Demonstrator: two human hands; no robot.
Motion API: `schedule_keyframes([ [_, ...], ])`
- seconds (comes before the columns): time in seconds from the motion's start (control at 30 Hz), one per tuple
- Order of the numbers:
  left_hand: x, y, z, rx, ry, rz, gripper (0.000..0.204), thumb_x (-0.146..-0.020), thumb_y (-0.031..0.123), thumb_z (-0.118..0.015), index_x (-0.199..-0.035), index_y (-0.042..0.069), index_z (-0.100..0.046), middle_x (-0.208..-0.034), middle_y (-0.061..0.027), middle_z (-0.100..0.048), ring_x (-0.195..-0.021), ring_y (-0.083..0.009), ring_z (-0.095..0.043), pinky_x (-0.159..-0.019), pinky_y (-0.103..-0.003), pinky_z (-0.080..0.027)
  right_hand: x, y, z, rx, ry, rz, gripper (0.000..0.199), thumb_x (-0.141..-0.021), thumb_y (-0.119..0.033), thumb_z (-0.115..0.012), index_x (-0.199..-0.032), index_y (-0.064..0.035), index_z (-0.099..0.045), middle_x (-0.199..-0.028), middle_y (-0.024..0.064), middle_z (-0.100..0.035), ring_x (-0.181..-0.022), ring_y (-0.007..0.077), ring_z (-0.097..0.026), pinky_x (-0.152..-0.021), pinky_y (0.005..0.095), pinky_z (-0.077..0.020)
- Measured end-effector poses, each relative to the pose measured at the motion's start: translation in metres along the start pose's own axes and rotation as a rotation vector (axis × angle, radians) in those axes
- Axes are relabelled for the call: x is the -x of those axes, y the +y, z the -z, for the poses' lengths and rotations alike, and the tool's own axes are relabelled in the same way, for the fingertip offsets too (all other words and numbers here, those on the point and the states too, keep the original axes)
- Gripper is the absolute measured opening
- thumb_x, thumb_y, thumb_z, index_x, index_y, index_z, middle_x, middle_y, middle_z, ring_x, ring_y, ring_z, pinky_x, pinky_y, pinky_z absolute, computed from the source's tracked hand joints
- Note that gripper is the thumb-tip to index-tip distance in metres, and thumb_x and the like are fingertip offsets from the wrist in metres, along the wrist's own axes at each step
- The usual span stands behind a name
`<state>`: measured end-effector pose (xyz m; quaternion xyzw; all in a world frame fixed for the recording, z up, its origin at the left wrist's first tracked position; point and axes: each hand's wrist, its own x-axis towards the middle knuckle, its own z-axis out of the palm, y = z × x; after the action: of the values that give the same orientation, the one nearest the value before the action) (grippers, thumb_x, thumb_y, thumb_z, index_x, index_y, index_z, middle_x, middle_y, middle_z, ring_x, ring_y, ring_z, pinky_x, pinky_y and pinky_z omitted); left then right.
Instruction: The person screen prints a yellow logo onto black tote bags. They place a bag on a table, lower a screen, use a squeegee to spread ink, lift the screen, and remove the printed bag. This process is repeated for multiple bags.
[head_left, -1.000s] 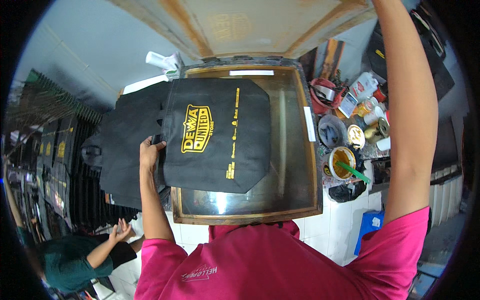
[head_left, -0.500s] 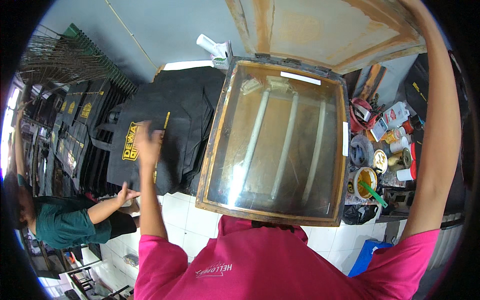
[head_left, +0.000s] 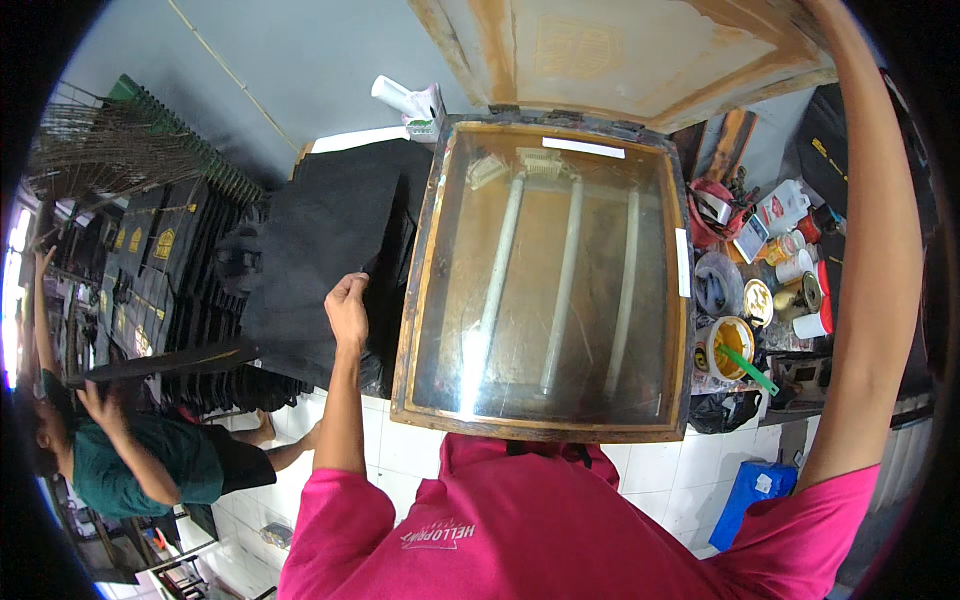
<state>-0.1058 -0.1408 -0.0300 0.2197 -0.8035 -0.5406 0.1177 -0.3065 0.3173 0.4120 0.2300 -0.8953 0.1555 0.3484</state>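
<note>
My left hand [head_left: 347,305] has its fingers closed on the edge of a black fabric bag [head_left: 320,220], the top of a stack left of the glass table. My right arm stretches up at the far right to the raised screen printing frame [head_left: 660,60]. The right hand [head_left: 815,6] is at that frame's edge, mostly cut off by the picture's rim. A faint emblem shows in the frame's mesh. Below it lies the wood-edged glass table [head_left: 560,270], with light tubes under the glass.
A co-worker in a green shirt [head_left: 150,460] holds a dark flat piece [head_left: 170,362] at the left. Beyond stand printed black bags [head_left: 150,250] and wire racks [head_left: 110,150]. On the right are a yellow ink tub [head_left: 728,345], jars, bottles and a blue box [head_left: 752,500].
The bag with the yellow print has left the stack, and the co-worker now holds a dark piece. My left hand has moved right and closed on a plain black bag.
</note>
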Motion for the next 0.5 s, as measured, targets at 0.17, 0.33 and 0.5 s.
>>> schedule_keyframes([
  [0.17, 0.093, 0.066, -0.072, -0.021, -0.649, -0.298, 0.02, -0.1, 0.02, -0.063, -0.099, 0.005, -0.077, -0.133, -0.0138, -0.069, -0.146, -0.0268, -0.045, -0.128, -0.046, -0.018, -0.012, 0.01, -0.001, 0.004, -0.026, -0.017, 0.037, -0.088, -0.027, -0.071, -0.103, 0.0063, -0.076, -0.092, 0.0199, -0.077, -0.082, 0.0251, -0.069, -0.08, 0.0401, -0.0537],
  [0.33, 0.171, 0.085, -0.183, -0.128, -0.808, -0.719, 0.033, -0.099, 0.025, -0.066, -0.122, 0.002, -0.071, -0.135, -0.0182, -0.066, -0.142, -0.0309, -0.05, -0.122, -0.053, -0.027, -0.021, 0.021, -0.004, 0.056, -0.039, 0.122, 0.039, -0.088, -0.029, -0.071, -0.106, 0.0059, -0.076, -0.098, 0.0246, -0.076, -0.087, 0.0319, -0.071, -0.085, 0.043, -0.0538],
  [0.5, 0.117, 0.131, -0.245, -0.038, -0.641, -0.629, 0.034, -0.093, 0.024, -0.074, -0.115, -0.002, -0.071, -0.123, -0.0218, -0.07, -0.12, -0.0375, -0.064, -0.105, -0.045, -0.048, -0.018, 0.021, -0.004, -0.031, -0.046, 0.177, 0.039, -0.088, -0.03, -0.073, -0.104, 0.0049, -0.076, -0.099, 0.0264, -0.075, -0.089, 0.0345, -0.071, -0.087, 0.0438, -0.0535],
])
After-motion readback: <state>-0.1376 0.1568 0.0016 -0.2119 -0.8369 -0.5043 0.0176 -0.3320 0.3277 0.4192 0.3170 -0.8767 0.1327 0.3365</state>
